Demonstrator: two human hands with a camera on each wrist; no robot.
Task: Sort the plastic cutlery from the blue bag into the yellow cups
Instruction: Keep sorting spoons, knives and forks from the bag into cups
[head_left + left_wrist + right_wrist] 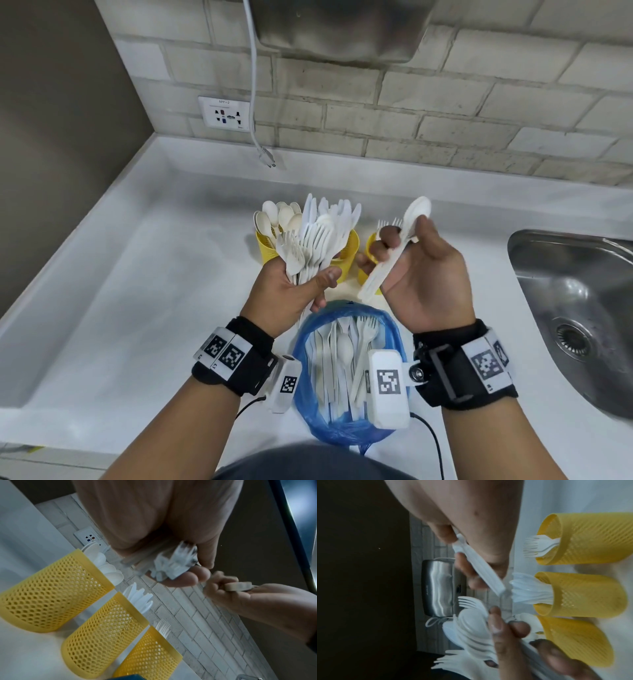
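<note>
My left hand [308, 274] grips a fanned bundle of mixed white forks and spoons [313, 240] above the cups; its handle ends [173, 563] show in my fist. My right hand [407, 236] pinches a small stack of white spoons [411, 219], held tilted over the right cup. Three yellow mesh cups stand in a row: one with spoons [265, 248], one with knives [349, 246], one with forks [368, 253]. The open blue bag [394, 329] lies below my hands with several pieces of cutlery inside.
A steel sink [575, 308] is sunk into the white counter [154, 291] at the right. On the tiled wall are a socket [224, 113], a hanging cable with plug [267, 157] and a metal appliance [342, 31].
</note>
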